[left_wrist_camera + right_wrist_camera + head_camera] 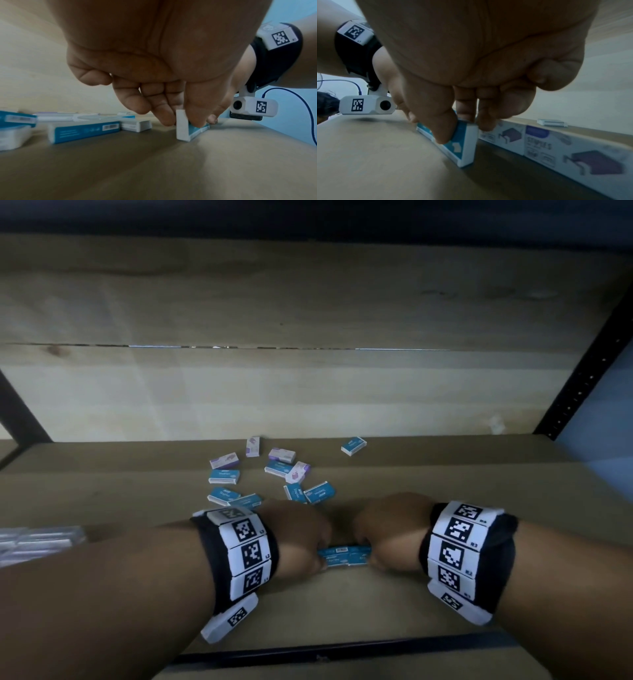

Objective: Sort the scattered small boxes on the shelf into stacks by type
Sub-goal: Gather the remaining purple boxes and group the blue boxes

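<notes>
Blue staple boxes (344,554) stand on edge near the shelf's front, pressed end to end between my two hands. My left hand (308,542) pinches the left end (182,127) between thumb and fingers (164,116). At the right end (464,144) my right hand (380,542) pinches with thumb in front and fingers behind. Farther back lie scattered blue boxes (224,475) (320,492) (354,445) and purple-and-white boxes (224,460) (297,472). White boxes with a purple staples picture (505,136) stand in a row just behind my right hand.
The shelf floor is brown cardboard (445,481) with a pale wooden back panel (308,392). Black metal uprights (582,371) flank it and a black rail (342,648) runs along the front. Clear plastic packs (37,542) lie at the left.
</notes>
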